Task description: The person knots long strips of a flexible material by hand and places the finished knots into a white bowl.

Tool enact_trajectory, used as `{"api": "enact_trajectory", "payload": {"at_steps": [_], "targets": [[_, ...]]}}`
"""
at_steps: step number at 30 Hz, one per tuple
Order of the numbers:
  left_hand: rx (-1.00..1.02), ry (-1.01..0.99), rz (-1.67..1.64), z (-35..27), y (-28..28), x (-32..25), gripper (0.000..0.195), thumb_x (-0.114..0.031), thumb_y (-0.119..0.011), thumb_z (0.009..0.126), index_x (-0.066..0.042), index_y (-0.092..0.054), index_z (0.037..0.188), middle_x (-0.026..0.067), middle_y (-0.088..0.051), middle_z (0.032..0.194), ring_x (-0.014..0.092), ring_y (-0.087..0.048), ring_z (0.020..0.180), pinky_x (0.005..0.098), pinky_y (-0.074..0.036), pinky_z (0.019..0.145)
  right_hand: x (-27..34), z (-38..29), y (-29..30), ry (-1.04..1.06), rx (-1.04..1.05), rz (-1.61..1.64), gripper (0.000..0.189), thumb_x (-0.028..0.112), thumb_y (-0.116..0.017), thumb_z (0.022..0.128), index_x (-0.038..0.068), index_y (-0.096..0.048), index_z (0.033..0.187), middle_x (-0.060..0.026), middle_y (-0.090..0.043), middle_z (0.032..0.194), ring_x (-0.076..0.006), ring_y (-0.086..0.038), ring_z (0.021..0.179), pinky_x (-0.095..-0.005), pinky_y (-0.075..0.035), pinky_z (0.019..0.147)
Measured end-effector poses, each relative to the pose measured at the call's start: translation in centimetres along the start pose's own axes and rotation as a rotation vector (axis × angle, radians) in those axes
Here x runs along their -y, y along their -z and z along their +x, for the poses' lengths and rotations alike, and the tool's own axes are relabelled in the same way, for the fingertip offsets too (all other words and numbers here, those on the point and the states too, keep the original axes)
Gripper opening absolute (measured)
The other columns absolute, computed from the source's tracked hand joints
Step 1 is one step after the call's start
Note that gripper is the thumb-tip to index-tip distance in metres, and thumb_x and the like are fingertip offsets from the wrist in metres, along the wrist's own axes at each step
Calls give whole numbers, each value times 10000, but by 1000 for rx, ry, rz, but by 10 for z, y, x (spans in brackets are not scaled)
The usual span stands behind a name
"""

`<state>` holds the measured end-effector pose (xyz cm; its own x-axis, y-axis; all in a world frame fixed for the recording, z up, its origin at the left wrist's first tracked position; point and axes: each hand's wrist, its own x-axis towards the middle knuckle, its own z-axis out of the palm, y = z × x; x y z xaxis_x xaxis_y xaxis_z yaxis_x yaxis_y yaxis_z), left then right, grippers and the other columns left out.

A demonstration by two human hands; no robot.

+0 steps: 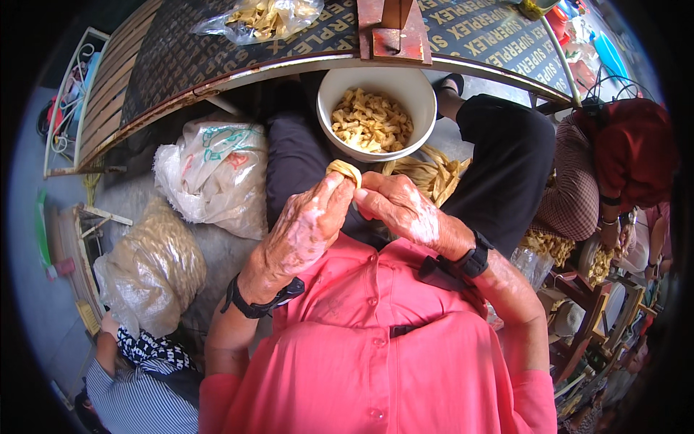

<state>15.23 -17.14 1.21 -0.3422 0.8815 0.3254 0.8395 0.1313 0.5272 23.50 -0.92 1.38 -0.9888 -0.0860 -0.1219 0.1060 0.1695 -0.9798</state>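
A yellowish strip (345, 169), apparently tofu skin, is looped around the fingertips of my left hand (312, 219). My right hand (406, 209) meets it from the other side, its thumb and bent fingers pinching the strip near the left fingertips. The fingers partly cover the strip's ends. Just beyond both hands, a white plastic bucket (377, 80) holds many short, knotted pieces (371, 122) of the same material. A bundle of long loose strips (436, 173) lies behind my right hand, beside the bucket's base.
Ahead runs a metal-edged bench (260, 71) with a printed board top, carrying a plastic bag of strips (260, 19) and a red-brown wooden fixture (398, 43). Full sacks (217, 173) (157, 266) stand left. Co-workers sit right (569, 184) and lower left (143, 390).
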Motion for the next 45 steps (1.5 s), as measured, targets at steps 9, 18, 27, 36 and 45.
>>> {"api": "enact_trajectory", "payload": {"at_steps": [9,18,27,36,45], "targets": [[118,-122,14,5,-2,-3,140,38,-539,736,58,-517,872,174,-534,758,235,-567,564,307,-458,498,-2,-5,0,-261,4,265,358,276,-419,919,5,-476,691,-8,-391,544,-87,-337,500,-266,-304,459],[-207,-229,-27,4,-2,-1,235,-23,-665,683,8,-592,904,142,-547,954,208,-614,710,271,-514,556,4,-9,-5,-226,-116,514,331,244,-410,921,-15,-480,727,6,-405,584,-57,-339,523,-230,-301,456],[-257,-223,-10,1,-5,0,334,15,-694,636,0,-596,955,57,-548,757,146,-553,584,246,-453,448,-5,-8,-9,-125,-208,506,282,228,-413,919,8,-502,768,34,-400,569,-35,-335,507,-214,-287,439],[-302,191,-662,1,-9,-5,160,3,-678,693,-7,-633,846,76,-606,704,124,-545,588,234,-446,505,-1,-12,-6,-155,-178,450,250,206,-407,920,6,-489,795,44,-388,552,-32,-334,491,-212,-282,429],[-331,842,-1748,-2,-13,6,201,-66,-624,787,-24,-549,969,12,-578,787,51,-511,575,158,-420,497,0,-12,-5,97,-131,9,221,158,-452,877,9,-417,717,-136,-419,502,-291,-422,427,-367,-323,429]]}}
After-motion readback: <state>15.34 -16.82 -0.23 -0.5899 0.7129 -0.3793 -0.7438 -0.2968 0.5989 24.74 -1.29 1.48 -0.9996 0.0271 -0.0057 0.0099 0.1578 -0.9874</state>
